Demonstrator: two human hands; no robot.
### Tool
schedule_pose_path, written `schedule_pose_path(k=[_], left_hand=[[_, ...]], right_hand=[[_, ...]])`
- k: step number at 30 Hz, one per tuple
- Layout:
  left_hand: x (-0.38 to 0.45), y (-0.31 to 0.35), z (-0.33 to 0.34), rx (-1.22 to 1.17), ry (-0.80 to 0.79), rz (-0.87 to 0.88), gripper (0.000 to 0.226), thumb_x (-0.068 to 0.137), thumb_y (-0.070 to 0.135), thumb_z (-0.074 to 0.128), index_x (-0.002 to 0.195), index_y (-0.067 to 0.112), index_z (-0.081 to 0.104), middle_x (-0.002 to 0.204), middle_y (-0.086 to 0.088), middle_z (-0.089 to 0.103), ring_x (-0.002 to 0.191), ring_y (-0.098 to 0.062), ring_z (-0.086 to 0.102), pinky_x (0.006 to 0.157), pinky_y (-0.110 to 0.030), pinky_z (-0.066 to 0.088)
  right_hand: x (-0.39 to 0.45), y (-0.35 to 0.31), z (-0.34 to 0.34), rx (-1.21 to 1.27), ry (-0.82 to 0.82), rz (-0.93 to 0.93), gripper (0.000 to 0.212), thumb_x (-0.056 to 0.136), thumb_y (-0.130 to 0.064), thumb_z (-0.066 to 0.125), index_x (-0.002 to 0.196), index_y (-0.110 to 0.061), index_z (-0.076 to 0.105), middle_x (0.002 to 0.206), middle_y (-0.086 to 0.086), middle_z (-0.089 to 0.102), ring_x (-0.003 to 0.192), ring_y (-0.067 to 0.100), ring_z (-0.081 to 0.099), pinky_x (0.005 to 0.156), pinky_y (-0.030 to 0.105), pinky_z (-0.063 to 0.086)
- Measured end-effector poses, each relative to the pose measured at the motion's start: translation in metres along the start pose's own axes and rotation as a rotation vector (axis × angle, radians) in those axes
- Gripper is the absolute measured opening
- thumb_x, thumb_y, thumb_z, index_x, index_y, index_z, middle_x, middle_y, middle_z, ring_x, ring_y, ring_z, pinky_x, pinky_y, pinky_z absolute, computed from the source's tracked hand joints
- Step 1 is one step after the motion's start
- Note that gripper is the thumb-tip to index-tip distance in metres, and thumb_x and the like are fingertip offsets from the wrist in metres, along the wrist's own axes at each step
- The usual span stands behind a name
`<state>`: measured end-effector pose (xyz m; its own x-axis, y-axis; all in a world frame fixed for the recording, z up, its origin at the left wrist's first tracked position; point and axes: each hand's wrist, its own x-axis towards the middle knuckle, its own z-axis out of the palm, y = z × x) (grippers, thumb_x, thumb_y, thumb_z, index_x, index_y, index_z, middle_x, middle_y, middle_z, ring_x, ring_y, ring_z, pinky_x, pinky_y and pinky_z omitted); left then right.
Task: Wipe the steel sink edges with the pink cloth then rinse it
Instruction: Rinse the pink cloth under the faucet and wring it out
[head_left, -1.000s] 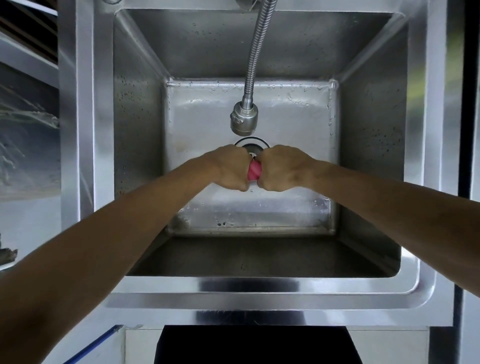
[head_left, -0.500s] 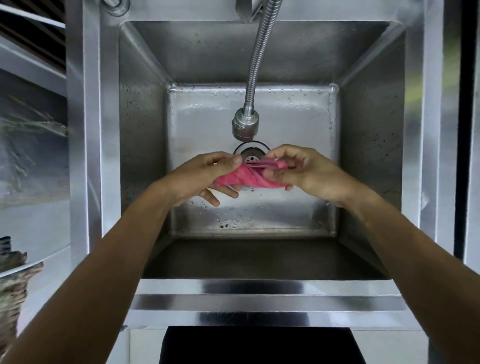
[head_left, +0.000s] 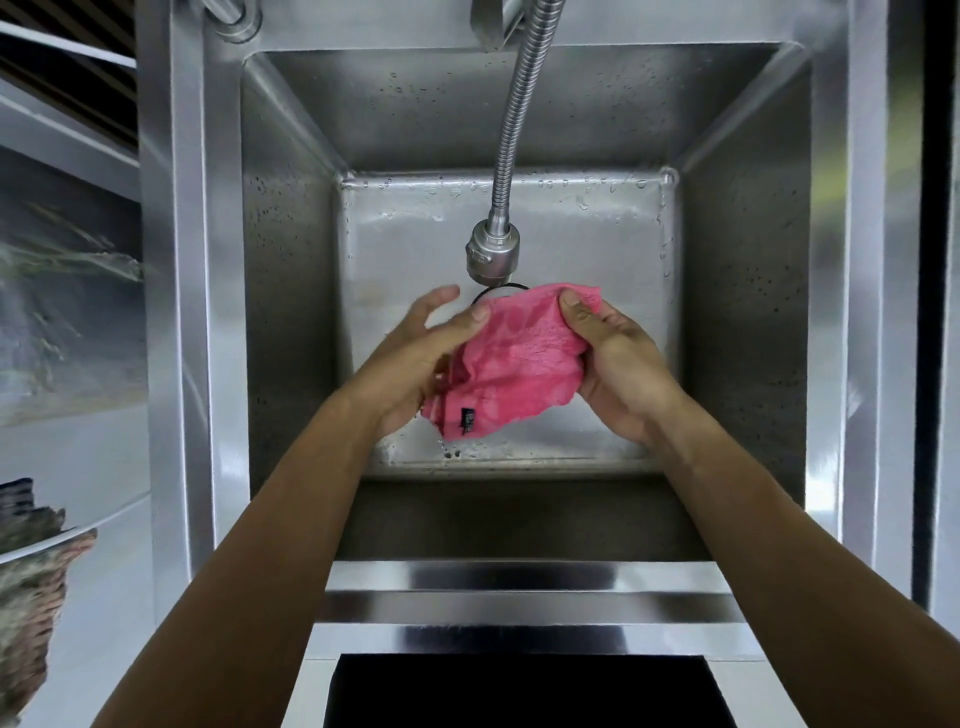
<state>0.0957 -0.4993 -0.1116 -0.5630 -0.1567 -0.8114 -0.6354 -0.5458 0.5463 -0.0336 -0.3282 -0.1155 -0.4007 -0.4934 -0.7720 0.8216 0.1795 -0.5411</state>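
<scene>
The pink cloth (head_left: 519, 364) hangs spread open over the middle of the steel sink (head_left: 218, 312), a small dark label at its lower edge. My right hand (head_left: 613, 358) pinches its upper right corner, thumb on top. My left hand (head_left: 421, 353) holds its left side from underneath, with the fingers stretched out across the top edge. Both hands hover just below the faucet head (head_left: 492, 254). No water runs from the faucet. Drops fall from the cloth's lower tip.
A flexible metal hose (head_left: 519, 104) drops from the back rim to the faucet head. The drain (head_left: 485, 295) is mostly hidden behind the cloth. Droplets dot the basin floor. A woven basket (head_left: 31, 587) sits at the far left.
Both fists were clenched together on the bunched cloth; then the twisted cloth was drawn apart. Now it is unfolded and spread between my hands.
</scene>
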Motion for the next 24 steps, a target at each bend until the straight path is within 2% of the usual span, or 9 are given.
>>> schedule_pose_path(k=[2, 4, 6, 9, 12, 15, 19, 21, 24], left_hand=[[-0.005, 0.000, 0.005, 0.102, -0.115, -0.178, 0.076, 0.072, 0.058, 0.078, 0.135, 0.018, 0.060, 0.119, -0.006, 0.075, 0.100, -0.023, 0.075, 0.079, -0.036, 0.059], [-0.008, -0.004, 0.006, 0.099, -0.154, -0.217, 0.060, 0.076, 0.046, 0.077, 0.124, 0.010, 0.069, 0.117, -0.012, 0.076, 0.101, -0.028, 0.075, 0.084, -0.038, 0.060], [-0.009, -0.010, 0.008, -0.051, -0.070, -0.125, 0.054, 0.077, 0.026, 0.082, 0.126, 0.009, 0.067, 0.116, -0.013, 0.076, 0.102, -0.030, 0.075, 0.084, -0.041, 0.062], [-0.011, -0.016, 0.011, -0.248, 0.070, 0.064, 0.056, 0.074, 0.008, 0.083, 0.126, 0.015, 0.063, 0.111, -0.009, 0.077, 0.099, -0.030, 0.076, 0.075, -0.041, 0.064], [-0.013, -0.018, 0.019, -0.249, 0.209, 0.149, 0.058, 0.074, 0.012, 0.086, 0.126, 0.020, 0.062, 0.108, -0.010, 0.078, 0.097, -0.031, 0.076, 0.075, -0.045, 0.064], [-0.018, -0.019, 0.028, -0.117, 0.312, 0.201, 0.058, 0.080, 0.016, 0.086, 0.126, 0.024, 0.053, 0.104, -0.010, 0.078, 0.090, -0.030, 0.078, 0.066, -0.044, 0.064], [-0.028, -0.021, 0.031, -0.429, 0.304, 0.102, 0.063, 0.088, 0.020, 0.078, 0.138, 0.034, 0.040, 0.104, -0.009, 0.075, 0.079, -0.020, 0.076, 0.064, -0.039, 0.061], [-0.035, -0.025, 0.033, -0.322, 0.224, 0.014, 0.065, 0.091, 0.023, 0.075, 0.142, 0.038, 0.037, 0.103, -0.009, 0.076, 0.082, -0.021, 0.076, 0.070, -0.044, 0.061], [-0.049, -0.024, 0.037, 0.046, 0.184, 0.139, 0.061, 0.092, 0.007, 0.075, 0.133, 0.042, 0.047, 0.103, -0.011, 0.077, 0.090, -0.026, 0.077, 0.077, -0.048, 0.064]], right_hand=[[-0.003, 0.001, 0.005, -0.006, 0.033, 0.022, 0.036, 0.106, -0.028, 0.054, 0.130, -0.003, 0.066, 0.124, 0.017, 0.073, 0.115, 0.030, 0.071, 0.096, 0.040, 0.061], [-0.009, 0.001, 0.004, 0.033, -0.008, 0.038, 0.042, 0.105, -0.033, 0.054, 0.131, -0.001, 0.064, 0.125, 0.017, 0.073, 0.117, 0.031, 0.070, 0.098, 0.043, 0.059], [-0.014, 0.001, -0.001, -0.046, -0.130, 0.029, 0.043, 0.101, -0.028, 0.060, 0.137, -0.005, 0.058, 0.131, 0.015, 0.070, 0.120, 0.029, 0.068, 0.102, 0.045, 0.057], [-0.022, 0.005, -0.004, -0.256, -0.235, 0.073, 0.048, 0.094, -0.003, 0.068, 0.139, -0.014, 0.057, 0.129, 0.009, 0.072, 0.119, 0.027, 0.070, 0.102, 0.044, 0.057], [-0.025, 0.006, 0.001, -0.211, -0.134, 0.011, 0.036, 0.095, -0.006, 0.069, 0.130, -0.010, 0.064, 0.122, 0.010, 0.075, 0.113, 0.029, 0.073, 0.098, 0.044, 0.059], [-0.025, 0.007, 0.007, -0.329, -0.001, -0.138, 0.030, 0.099, -0.008, 0.066, 0.128, -0.017, 0.064, 0.118, 0.005, 0.076, 0.107, 0.022, 0.075, 0.094, 0.043, 0.062], [-0.032, 0.016, 0.009, -0.311, 0.063, -0.176, 0.034, 0.100, -0.009, 0.065, 0.130, -0.024, 0.060, 0.122, 0.004, 0.073, 0.110, 0.024, 0.073, 0.094, 0.047, 0.061], [-0.038, 0.022, 0.009, -0.322, 0.104, -0.167, 0.037, 0.100, -0.009, 0.064, 0.132, -0.027, 0.056, 0.121, 0.005, 0.073, 0.108, 0.024, 0.073, 0.093, 0.046, 0.061], [-0.052, 0.028, 0.008, -0.366, 0.173, -0.150, 0.035, 0.101, -0.010, 0.063, 0.133, -0.020, 0.054, 0.121, 0.008, 0.072, 0.105, 0.022, 0.073, 0.095, 0.047, 0.061]])
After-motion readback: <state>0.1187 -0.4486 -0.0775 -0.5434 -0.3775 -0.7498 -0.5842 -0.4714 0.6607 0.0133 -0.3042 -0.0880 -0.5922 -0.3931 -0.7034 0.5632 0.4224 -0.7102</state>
